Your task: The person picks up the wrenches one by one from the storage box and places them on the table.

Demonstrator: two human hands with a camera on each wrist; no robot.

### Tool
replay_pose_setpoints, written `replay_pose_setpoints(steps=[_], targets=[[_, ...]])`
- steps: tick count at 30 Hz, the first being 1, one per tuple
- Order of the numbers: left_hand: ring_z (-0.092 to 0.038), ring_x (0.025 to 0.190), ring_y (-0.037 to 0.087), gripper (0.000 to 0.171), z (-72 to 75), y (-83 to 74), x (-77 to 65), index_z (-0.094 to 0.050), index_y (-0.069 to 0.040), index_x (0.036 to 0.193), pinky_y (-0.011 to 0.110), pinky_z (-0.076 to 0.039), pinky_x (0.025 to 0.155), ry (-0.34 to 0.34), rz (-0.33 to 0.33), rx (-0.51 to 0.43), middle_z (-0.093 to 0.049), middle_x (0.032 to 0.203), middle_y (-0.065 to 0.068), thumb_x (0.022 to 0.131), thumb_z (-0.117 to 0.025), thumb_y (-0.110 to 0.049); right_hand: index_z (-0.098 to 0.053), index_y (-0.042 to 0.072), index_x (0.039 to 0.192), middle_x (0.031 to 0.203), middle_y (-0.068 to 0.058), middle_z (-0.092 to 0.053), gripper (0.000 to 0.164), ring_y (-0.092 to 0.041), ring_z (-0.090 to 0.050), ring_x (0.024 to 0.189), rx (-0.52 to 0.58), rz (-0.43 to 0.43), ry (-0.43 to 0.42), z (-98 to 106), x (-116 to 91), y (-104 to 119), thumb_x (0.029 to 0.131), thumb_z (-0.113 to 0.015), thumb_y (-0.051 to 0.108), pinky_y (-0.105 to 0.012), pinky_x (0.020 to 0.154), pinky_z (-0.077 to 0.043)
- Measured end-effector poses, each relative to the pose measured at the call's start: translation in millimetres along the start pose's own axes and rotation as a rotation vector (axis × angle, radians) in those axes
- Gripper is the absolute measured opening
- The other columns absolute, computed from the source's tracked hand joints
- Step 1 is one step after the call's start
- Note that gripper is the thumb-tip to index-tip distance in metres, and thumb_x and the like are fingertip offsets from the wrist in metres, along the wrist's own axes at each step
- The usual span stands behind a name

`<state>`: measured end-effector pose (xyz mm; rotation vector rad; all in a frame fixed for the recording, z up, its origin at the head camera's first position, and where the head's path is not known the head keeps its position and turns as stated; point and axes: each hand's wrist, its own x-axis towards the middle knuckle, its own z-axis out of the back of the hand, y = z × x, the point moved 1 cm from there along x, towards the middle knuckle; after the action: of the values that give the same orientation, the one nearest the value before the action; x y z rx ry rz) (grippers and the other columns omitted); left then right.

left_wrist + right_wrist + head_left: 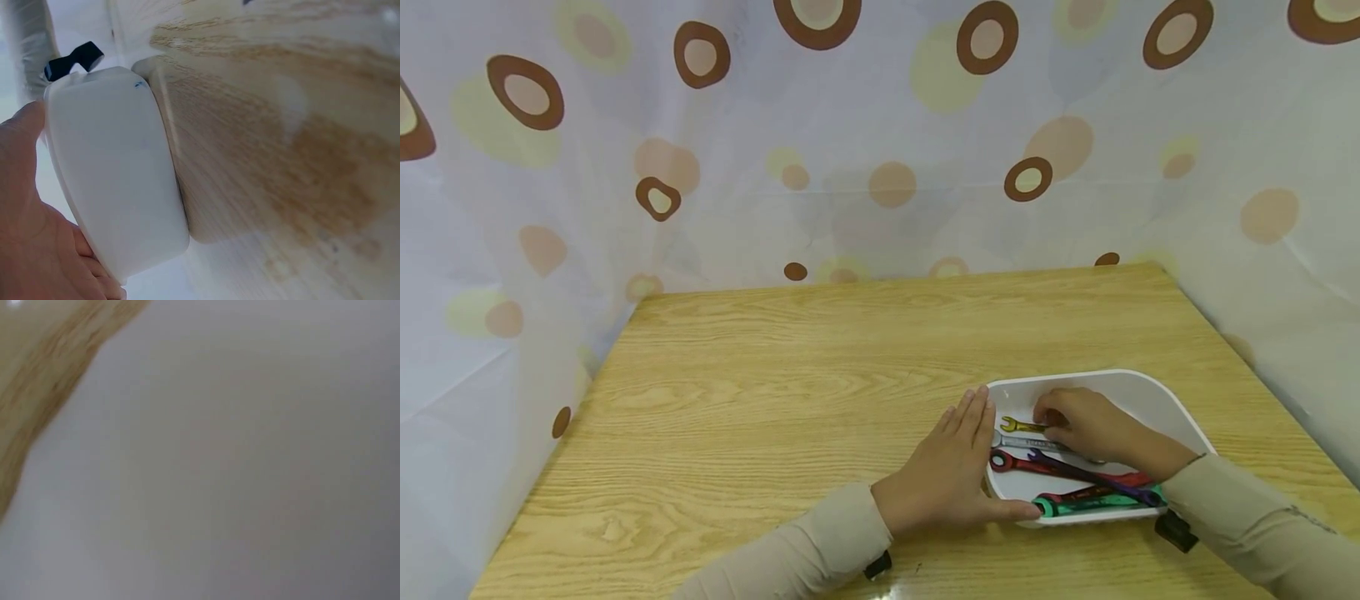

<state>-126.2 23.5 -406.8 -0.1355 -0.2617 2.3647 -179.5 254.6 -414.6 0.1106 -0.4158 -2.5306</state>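
Observation:
A white tray (pixel 1157 392) holds several wrenches at the right of the table. My right hand (pixel 1093 425) is inside it, thumb and curled fingers pinching a small yellow wrench (pixel 1018 426) whose right end they hide. A silver wrench (pixel 1030 442) lies just below. Nearer the front are a red ratcheting wrench (pixel 1022 464), a purple wrench (pixel 1082 473) across it and a green wrench (pixel 1093 503). My left hand (pixel 943 471) rests against the tray's left rim with fingers straight, thumb along the front corner. The left wrist view shows the tray's outer wall (pixel 115 169) beside that hand (pixel 44 244).
The wooden table (pixel 775 400) extends left of and behind the tray. A patterned sheet (pixel 865 125) hangs along the back and both sides. Black wrist devices (pixel 1176 531) show below both forearms. The right wrist view is mostly a blurred white surface (pixel 219 469).

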Motion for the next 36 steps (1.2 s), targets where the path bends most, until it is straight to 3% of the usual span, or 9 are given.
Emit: replay_pose_setpoints(steps=[11, 36], targets=[[0.005, 0.147, 0.026, 0.117, -0.5, -0.6, 0.6, 0.000, -0.002, 0.153, 0.038, -0.012, 0.118, 0.016, 0.006, -0.003, 0.008, 0.160, 0.015, 0.078, -0.031, -0.086, -0.069, 0.010, 0.085, 0.079, 0.007, -0.063, 0.011, -0.002, -0.054, 0.072, 0.200, -0.103, -0.039, -5, -6, -8, 0.078, -0.077, 0.007, -0.023, 0.063, -0.048], [0.003, 0.148, 0.028, 0.116, 1.8, -1.3, 0.1, -0.003, -0.001, 0.153, 0.038, -0.014, 0.118, 0.008, -0.003, 0.006, 0.008, 0.160, 0.015, 0.079, -0.030, -0.085, -0.070, 0.009, 0.081, 0.072, 0.007, -0.060, 0.004, -0.002, -0.047, 0.064, 0.307, -0.135, 0.046, -4, -4, -12, 0.083, -0.074, 0.009, -0.022, 0.057, -0.042]])
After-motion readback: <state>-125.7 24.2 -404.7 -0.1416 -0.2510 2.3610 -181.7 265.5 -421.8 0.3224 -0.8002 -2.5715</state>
